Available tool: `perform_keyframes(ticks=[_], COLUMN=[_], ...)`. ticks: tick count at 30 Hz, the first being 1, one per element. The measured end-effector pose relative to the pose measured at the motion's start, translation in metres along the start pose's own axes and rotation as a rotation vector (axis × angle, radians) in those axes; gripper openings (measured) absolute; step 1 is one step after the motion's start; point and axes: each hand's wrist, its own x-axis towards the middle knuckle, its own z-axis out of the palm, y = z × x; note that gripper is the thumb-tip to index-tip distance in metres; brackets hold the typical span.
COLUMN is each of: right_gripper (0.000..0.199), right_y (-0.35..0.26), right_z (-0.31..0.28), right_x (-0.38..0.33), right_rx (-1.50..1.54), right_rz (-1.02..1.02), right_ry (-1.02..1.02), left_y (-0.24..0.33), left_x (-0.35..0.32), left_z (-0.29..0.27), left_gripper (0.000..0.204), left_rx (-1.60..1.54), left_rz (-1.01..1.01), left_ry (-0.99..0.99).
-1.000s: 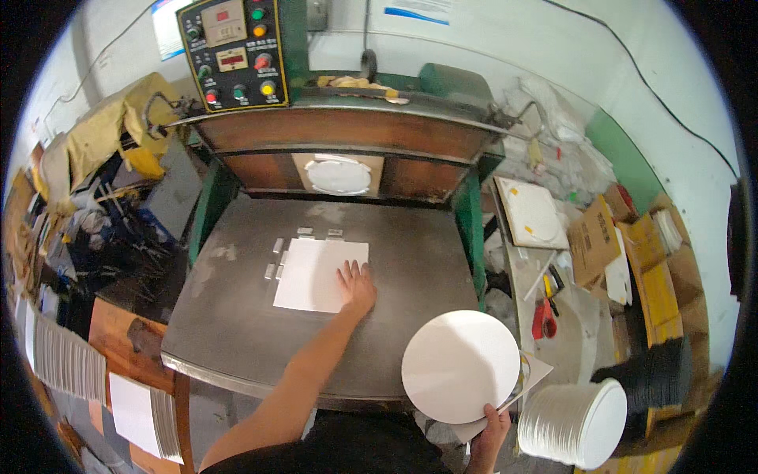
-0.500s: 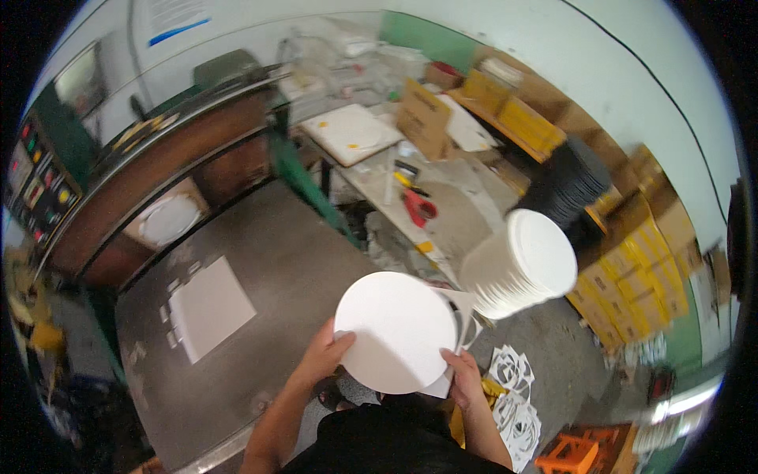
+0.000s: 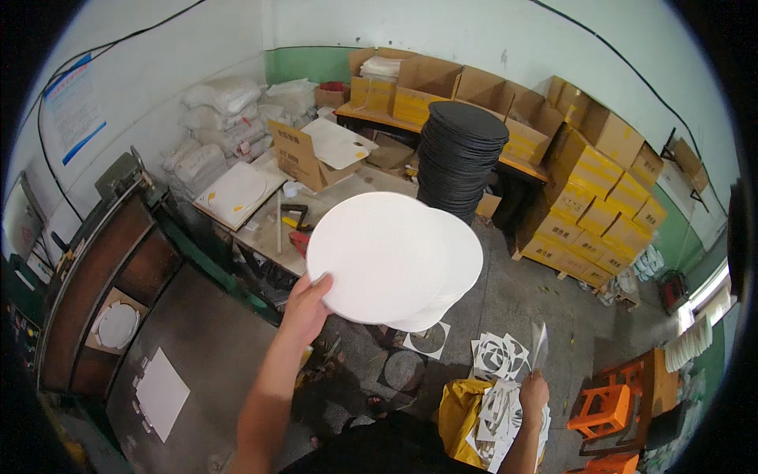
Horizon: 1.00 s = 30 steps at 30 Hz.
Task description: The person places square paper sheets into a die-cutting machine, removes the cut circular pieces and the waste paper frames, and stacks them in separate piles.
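Observation:
My left hand [image 3: 304,306] grips the lower left edge of a white round disc [image 3: 377,254] and holds it up flat over a stack of white discs [image 3: 462,265] that shows behind its right side. Whether the disc touches the stack I cannot tell. My right hand [image 3: 534,392] is low at the right, pinching a thin pale offcut [image 3: 539,347] that stands upright above it. Just left of that hand is a yellow sack [image 3: 454,411] full of white cut-out scraps [image 3: 497,407].
A grey press bed [image 3: 209,340] with a white square sheet [image 3: 162,393] lies at the lower left. A tall stack of black discs [image 3: 462,154] stands behind, with yellow cartons [image 3: 600,197] at the right. Scraps [image 3: 493,353] lie on the floor; orange stools [image 3: 608,411] stand right.
The view has swung right, away from the press bed. My left hand left the square sheet and took the white disc; my right hand let the disc go and now holds an offcut.

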Motion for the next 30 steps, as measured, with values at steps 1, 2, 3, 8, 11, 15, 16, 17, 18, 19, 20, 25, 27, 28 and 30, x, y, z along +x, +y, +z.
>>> perform_keyframes(ticks=[1,2,3,8,11,15,16,17,18,19,20,25,27,28,30], right_gripper=[0.031,0.032,0.031,0.027,0.027,0.026,0.026,0.026,0.026,0.026,0.026,0.026,0.026,0.026,0.026], right_y=[0.017,0.037,0.054,0.148,0.146,0.086,0.060,0.030,-0.001,-0.035,-0.068,-0.186,-0.214,-0.223,-0.237], right_z=[0.016,0.035,0.053,0.211,0.261,0.318,0.326,0.330,0.332,0.332,0.329,0.301,0.298,0.300,0.304], right_x=[0.006,0.010,0.011,-0.039,-0.065,-0.052,-0.042,-0.030,-0.017,-0.004,0.007,0.049,0.048,0.045,0.034], right_rx=[0.002,-0.002,-0.028,-0.131,-0.060,0.148,0.211,0.280,0.360,0.453,0.558,0.791,0.717,0.659,0.512], right_rz=[0.101,0.207,0.221,0.473,0.396,0.139,0.102,0.099,0.094,0.096,0.091,-0.090,-0.203,-0.253,-0.355], right_ry=[0.019,0.039,-0.036,-0.320,-0.854,-1.289,-1.348,-1.375,-1.393,-1.407,-1.416,-1.460,-1.505,-1.524,-1.567], left_y=[-0.003,-0.011,-0.018,-0.051,-0.047,-0.048,-0.042,-0.033,-0.023,-0.017,-0.010,0.001,-0.044,-0.083,-0.217], left_x=[0.019,0.040,0.056,0.099,0.096,0.095,0.094,0.092,0.089,0.088,0.083,-0.045,-0.124,-0.167,-0.285], left_z=[0.015,0.029,0.038,0.050,0.057,0.062,0.066,0.069,0.068,0.064,0.056,0.001,-0.061,-0.093,-0.196], left_gripper=[0.044,0.043,0.042,0.042,0.043,0.045,0.044,0.044,0.043,0.043,0.043,0.033,0.033,0.034,0.045], left_rx=[0.038,0.072,0.111,0.304,0.372,0.411,0.409,0.398,0.390,0.547,0.703,0.569,0.211,0.187,1.330], left_rz=[-0.004,-0.015,-0.024,-0.314,-0.332,-0.333,-0.348,-0.362,-0.364,-0.378,-0.399,0.018,0.033,-0.023,-0.220], left_ry=[-0.011,-0.025,-0.031,-0.003,0.010,0.047,0.007,-0.033,-0.061,-0.015,0.043,0.289,0.456,0.687,1.079])
